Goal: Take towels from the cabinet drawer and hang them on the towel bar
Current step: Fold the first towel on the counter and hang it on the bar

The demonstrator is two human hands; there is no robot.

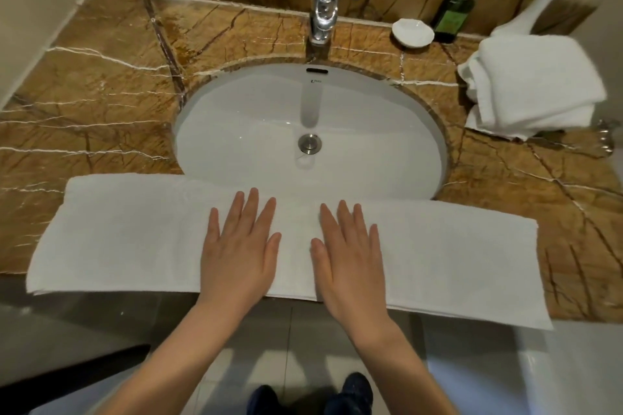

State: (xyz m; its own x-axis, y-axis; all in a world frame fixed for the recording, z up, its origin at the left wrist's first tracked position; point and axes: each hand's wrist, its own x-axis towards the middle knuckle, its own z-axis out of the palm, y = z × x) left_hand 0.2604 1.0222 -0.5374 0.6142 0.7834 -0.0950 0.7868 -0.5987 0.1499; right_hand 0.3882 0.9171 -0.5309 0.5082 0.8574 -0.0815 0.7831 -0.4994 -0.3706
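A long white towel (118, 239), folded into a strip, lies along the front edge of the brown marble counter (101, 77) and covers the near rim of the sink. My left hand (237, 249) lies flat on the towel's middle with straight fingers. My right hand (350, 253) rests flat beside it, a small gap apart. A stack of folded white towels (536, 84) sits on the counter at the right. No drawer or towel bar is in view.
A white oval sink (303, 118) with a chrome faucet (323, 10) fills the counter's middle. A white soap dish (413, 31), a dark green bottle (453, 15) and a white vase (542, 0) stand at the back right. My shoes (350, 394) show on the tiled floor below.
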